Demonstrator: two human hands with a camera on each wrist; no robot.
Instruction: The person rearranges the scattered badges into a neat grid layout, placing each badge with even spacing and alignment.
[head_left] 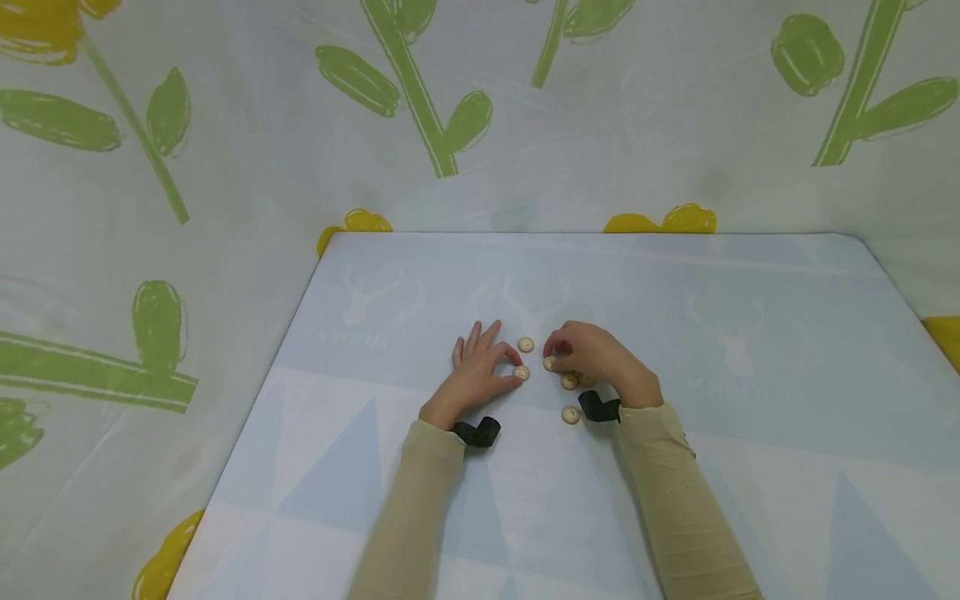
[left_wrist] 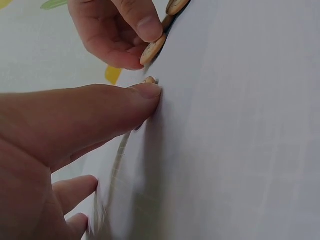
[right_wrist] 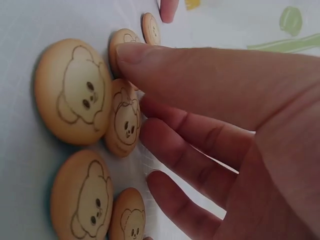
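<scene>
My left hand (head_left: 474,377) pinches a pale wooden button (head_left: 521,372) between thumb and index finger, its other fingers spread. Only a bit of that button (left_wrist: 150,79) peeks past my thumb in the left wrist view. My right hand (head_left: 592,354) holds another wooden button (left_wrist: 153,49) between thumb and fingertips, just right of the left hand. Bear faces are drawn on the buttons; one large button (right_wrist: 72,92) lies close to the right wrist camera. A single button (head_left: 526,344) lies beyond the hands, and another (head_left: 571,414) lies nearer the body.
Under the right hand more buttons (head_left: 569,381) sit close together, partly covered by it. A pale blue and white patterned table (head_left: 322,467) bears everything. Behind it hangs a sheet (head_left: 255,125) printed with green leaves. Dark bands (head_left: 477,432) show at both wrists.
</scene>
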